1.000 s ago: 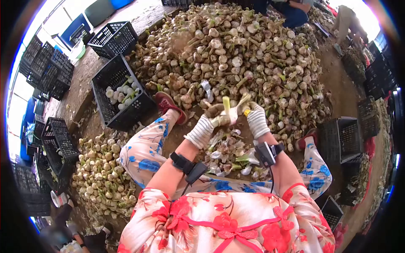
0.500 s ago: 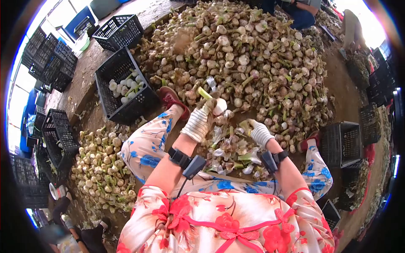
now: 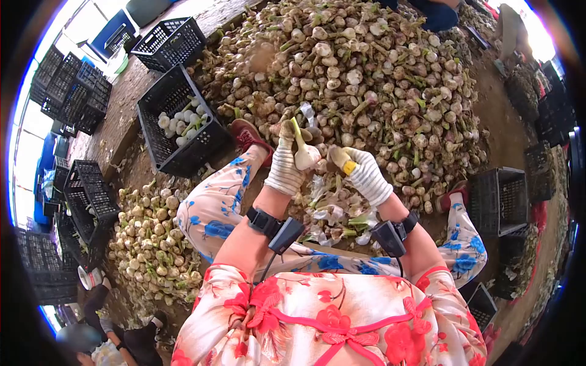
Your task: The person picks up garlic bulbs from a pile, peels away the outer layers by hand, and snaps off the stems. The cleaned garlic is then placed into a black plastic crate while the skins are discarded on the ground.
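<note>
My left hand (image 3: 285,160), in a striped, dirt-stained work glove, grips a garlic bulb (image 3: 306,157) whose pale green stem points up. The bulb is white with a pinkish side. Just to its right is my right hand (image 3: 361,172), gloved too, with yellow tape round one finger. Its fingers are closed together close to the bulb; what they hold, if anything, I cannot make out. Below the hands, between my legs, lie loose garlic skins (image 3: 332,215) and stem scraps. Directly beyond them rises a large heap of unpeeled garlic (image 3: 366,79).
A black crate (image 3: 160,131) with several clean white bulbs (image 3: 184,124) stands at my left. A smaller garlic pile (image 3: 152,241) lies by my left leg. Another black crate (image 3: 499,198) stands at the right. Another person (image 3: 116,338) sits at lower left.
My right hand has risen from over the skins towards the bulb, and its taped finger now shows. The bulb in my left hand has turned, its stem more upright.
</note>
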Action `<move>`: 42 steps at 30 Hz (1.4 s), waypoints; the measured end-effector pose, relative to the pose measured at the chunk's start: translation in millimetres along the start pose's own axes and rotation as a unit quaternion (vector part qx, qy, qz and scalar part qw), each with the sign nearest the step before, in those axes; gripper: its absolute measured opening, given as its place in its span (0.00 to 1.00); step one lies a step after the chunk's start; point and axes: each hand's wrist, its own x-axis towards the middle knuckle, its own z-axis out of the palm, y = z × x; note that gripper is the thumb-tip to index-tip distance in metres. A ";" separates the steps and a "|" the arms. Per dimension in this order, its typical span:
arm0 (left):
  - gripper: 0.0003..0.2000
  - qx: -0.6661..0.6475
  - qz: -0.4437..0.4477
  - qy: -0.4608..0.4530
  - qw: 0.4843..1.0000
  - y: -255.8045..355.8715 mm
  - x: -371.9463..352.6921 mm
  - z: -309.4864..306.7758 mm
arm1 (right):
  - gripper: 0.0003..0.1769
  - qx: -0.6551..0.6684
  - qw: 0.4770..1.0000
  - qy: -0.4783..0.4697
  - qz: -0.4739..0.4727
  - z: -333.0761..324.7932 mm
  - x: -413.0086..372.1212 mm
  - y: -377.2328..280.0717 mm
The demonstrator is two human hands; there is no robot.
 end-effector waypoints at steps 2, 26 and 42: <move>0.26 0.044 0.064 0.020 0.997 -9.9 7.6 -4.4 | 0.14 -0.053 0.999 0.005 0.001 8.8 4.8 -9.4; 0.08 0.313 0.240 -0.038 0.918 -14.4 3.3 -3.0 | 0.11 -0.028 0.995 0.014 0.092 1.3 14.8 10.6; 0.28 -0.063 -0.019 -0.014 0.998 -12.3 38.4 -37.5 | 0.15 0.071 0.996 0.000 0.045 -18.6 9.3 38.0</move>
